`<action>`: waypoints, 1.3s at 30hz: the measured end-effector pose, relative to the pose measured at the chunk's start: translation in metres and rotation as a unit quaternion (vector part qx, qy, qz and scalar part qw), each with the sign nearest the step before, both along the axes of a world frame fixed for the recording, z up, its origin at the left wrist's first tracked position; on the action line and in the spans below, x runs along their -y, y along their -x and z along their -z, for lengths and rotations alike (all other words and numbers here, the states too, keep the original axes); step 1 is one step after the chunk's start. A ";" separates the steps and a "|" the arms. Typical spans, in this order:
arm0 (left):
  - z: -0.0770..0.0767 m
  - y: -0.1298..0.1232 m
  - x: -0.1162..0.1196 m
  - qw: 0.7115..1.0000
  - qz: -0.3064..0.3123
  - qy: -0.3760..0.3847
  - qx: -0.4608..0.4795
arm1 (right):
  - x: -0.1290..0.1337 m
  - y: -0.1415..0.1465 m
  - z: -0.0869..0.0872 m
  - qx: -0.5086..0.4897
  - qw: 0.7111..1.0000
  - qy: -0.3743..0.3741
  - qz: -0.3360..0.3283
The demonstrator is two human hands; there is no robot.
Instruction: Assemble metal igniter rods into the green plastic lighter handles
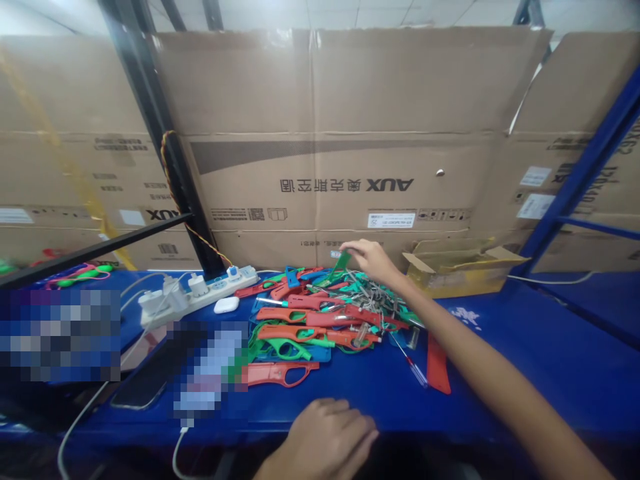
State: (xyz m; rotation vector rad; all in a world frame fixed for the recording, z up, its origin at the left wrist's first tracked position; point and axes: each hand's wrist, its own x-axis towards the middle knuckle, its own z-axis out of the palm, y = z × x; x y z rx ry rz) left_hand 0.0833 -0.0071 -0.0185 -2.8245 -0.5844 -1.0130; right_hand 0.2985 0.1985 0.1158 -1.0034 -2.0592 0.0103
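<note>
My right hand [367, 257] reaches over the back of a pile and pinches a green plastic piece [341, 264], held up at a slant. Under it lies a heap of metal and teal parts [373, 293], with red and orange lighter-shaped casings [285, 332] to its left. My left hand [330, 437] is curled at the table's front edge, knuckles up; whatever its fingers hold, if anything, is hidden. A red flat piece [437, 363] and a thin screwdriver [414, 365] lie right of the pile.
On the left are a power strip [217, 290] with chargers, a white earphone case [227, 305], a dark phone [155, 370] and cables. An open carton [463, 270] stands at the back right. Cardboard panels [350, 100] rise behind the blue table [525, 353], between metal posts.
</note>
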 end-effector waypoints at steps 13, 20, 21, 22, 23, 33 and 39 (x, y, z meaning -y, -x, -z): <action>-0.039 0.013 -0.015 0.970 -0.053 0.219 0.094 | 0.050 -0.020 -0.012 -0.061 0.998 0.007 0.025; -0.095 0.021 -0.134 0.937 -0.326 0.110 -0.053 | 0.159 -0.022 0.018 -0.106 0.992 -0.003 0.075; -0.095 0.018 -0.148 0.930 -0.341 0.114 -0.071 | 0.174 -0.024 0.031 -0.136 0.986 0.031 0.092; -0.093 0.016 -0.159 0.925 -0.350 0.121 -0.088 | 0.187 -0.025 0.046 -0.167 0.977 0.083 0.100; -0.091 0.013 -0.168 0.919 -0.357 0.129 -0.104 | 0.197 -0.026 0.061 -0.197 0.965 0.145 0.097; -0.076 0.006 -0.192 0.901 -0.378 0.141 -0.157 | 0.204 -0.009 0.128 -0.100 0.965 0.178 0.167; -0.081 0.007 -0.186 0.900 -0.393 0.130 -0.136 | 0.211 -0.011 0.123 -0.065 0.974 0.161 0.145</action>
